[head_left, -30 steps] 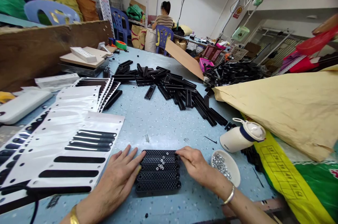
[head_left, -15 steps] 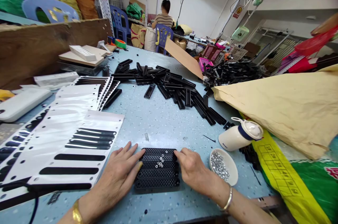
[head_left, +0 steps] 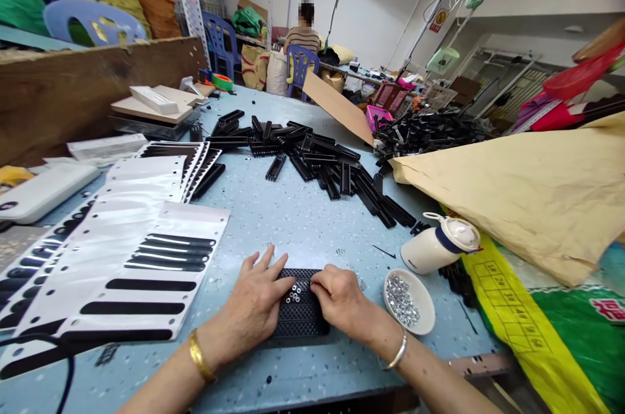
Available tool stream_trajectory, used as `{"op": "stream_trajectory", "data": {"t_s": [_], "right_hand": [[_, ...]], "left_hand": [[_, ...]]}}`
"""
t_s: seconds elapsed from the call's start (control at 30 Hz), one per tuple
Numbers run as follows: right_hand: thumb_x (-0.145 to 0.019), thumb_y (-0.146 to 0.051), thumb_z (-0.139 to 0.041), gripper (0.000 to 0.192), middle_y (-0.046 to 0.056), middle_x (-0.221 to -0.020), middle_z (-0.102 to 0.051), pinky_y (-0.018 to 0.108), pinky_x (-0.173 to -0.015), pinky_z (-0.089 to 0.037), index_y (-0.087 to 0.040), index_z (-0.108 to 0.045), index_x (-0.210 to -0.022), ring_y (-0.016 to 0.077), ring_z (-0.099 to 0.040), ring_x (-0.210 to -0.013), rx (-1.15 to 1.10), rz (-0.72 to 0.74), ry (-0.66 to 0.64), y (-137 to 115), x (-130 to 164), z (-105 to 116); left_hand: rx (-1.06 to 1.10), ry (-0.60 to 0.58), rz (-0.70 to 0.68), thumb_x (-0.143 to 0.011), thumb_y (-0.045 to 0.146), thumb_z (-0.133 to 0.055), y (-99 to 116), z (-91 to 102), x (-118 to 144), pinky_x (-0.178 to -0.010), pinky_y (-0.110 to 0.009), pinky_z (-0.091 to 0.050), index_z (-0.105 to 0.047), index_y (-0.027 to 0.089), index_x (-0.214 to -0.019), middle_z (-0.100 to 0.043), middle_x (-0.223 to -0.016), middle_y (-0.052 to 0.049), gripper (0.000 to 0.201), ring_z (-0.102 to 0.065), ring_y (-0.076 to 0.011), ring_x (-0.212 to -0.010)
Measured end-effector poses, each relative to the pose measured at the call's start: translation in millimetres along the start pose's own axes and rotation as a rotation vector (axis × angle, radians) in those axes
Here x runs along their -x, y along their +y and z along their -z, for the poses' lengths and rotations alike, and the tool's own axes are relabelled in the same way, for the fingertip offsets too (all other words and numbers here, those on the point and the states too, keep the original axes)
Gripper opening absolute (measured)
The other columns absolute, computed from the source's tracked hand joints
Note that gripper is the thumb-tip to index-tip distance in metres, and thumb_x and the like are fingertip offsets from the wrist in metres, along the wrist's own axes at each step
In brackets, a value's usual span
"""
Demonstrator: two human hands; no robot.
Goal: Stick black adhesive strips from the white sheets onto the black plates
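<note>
Several black strips with a crosshatched surface (head_left: 303,321) lie side by side in front of me. A few small silver nuts (head_left: 293,294) rest loose on top of them. My left hand (head_left: 258,297) lies over the strips' left part, fingers stretched and spread, with the thumb side close to the nuts. At the strips' right part, my right hand (head_left: 344,300) is closed in a pinch; whatever its fingertips hold is too small to make out. To the right stands a white bowl (head_left: 428,319) of small silver metal pieces (head_left: 403,297).
White sheets with black adhesive-looking strips (head_left: 146,258) cover the left side. Long black plastic parts (head_left: 312,153) are heaped across the middle back. A white bottle (head_left: 430,248) lies tilted beside brown paper (head_left: 517,186). Farther back, a person (head_left: 303,33) sits on a blue chair.
My left hand has moved right, further over the strips. My right hand has shifted left onto their right part, its fingertips nearer the loose nuts.
</note>
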State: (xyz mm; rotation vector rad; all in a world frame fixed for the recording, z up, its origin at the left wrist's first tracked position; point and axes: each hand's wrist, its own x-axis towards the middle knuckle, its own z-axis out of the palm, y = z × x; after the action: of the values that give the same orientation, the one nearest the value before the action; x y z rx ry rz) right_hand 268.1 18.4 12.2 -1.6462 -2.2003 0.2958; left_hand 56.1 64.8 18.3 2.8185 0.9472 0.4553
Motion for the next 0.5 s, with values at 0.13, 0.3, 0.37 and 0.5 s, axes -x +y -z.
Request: {"op": "stream_trajectory", "data": {"t_s": [0.13,0.3,0.37,0.5], "right_hand": [[-0.085,-0.014,-0.064,0.013,0.005,-0.081,-0.070,0.027,-0.067,-0.048,-0.017,-0.072,-0.095,0.0165,-0.065,-0.071,-0.044,-0.023,0.001,5,6,-1],[-0.087,-0.013,-0.057,0.020,0.007,-0.078,-0.068,0.029,-0.064,-0.048,-0.013,-0.071,-0.101,0.0172,-0.062,-0.067,-0.114,-0.006,0.072,4,12,6],[-0.092,-0.012,-0.047,0.026,0.007,-0.075,-0.065,0.029,-0.060,-0.046,-0.012,-0.070,-0.104,0.0174,-0.060,-0.065,-0.076,0.048,0.085,1,17,11],[-0.089,-0.004,-0.039,0.039,0.008,-0.071,-0.061,0.031,-0.055,-0.041,-0.009,-0.066,-0.116,0.0184,-0.053,-0.061,0.120,0.175,0.018,-8,25,15]], "left_hand": [[-0.006,0.051,0.007,-0.079,0.002,-0.044,-9,3.7,16,-0.094,-0.064,-0.042,-0.068,0.020,-0.113,-0.061,-0.133,-0.015,0.046,-0.049,-0.0416,-0.128],[0.024,0.131,0.013,-0.080,0.000,-0.040,-14,2.7,32,-0.098,-0.059,-0.043,-0.062,0.019,-0.123,-0.060,-0.135,-0.012,0.052,-0.047,-0.0362,-0.131],[0.022,0.134,0.010,-0.080,-0.001,-0.040,-13,0.1,36,-0.099,-0.059,-0.042,-0.060,0.021,-0.126,-0.059,-0.137,-0.010,0.055,-0.045,-0.0355,-0.133],[0.002,0.112,0.007,-0.077,-0.001,-0.041,-12,-5.6,39,-0.099,-0.061,-0.041,-0.061,0.022,-0.126,-0.058,-0.139,-0.010,0.058,-0.044,-0.0370,-0.133]]}}
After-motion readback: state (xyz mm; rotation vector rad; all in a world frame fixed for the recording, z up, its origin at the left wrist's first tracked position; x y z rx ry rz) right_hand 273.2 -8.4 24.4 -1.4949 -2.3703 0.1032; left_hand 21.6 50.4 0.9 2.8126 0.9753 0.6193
